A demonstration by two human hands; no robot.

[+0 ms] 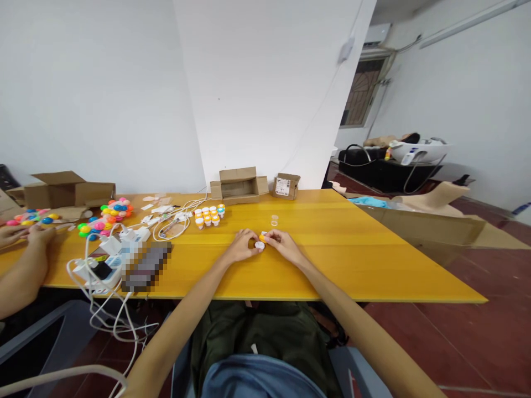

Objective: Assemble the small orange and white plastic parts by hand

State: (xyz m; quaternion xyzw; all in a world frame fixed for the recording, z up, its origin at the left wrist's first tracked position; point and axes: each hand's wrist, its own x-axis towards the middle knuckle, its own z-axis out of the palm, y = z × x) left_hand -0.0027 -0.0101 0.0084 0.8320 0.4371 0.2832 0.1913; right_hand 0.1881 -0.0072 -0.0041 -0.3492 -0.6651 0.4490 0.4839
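Just above the table in front of me, my left hand (243,245) pinches a small white round piece (259,245) between thumb and fingers. My right hand (282,244) is closed on a small yellow-and-white piece (263,237), right up against the white one. Whether the two pieces are joined, I cannot tell. Beyond my hands lies a small clear round cap or cup (274,220). Farther left, several small white containers with yellow bands (209,216) stand in a tight group, one of them with a teal band.
An open cardboard box (239,189) and a smaller box (286,187) stand near the wall. Left of me are a dark blurred device (147,267), a power strip (112,260) with tangled white cables, and colourful balls (103,220). Another person's hands (25,237) work at far left.
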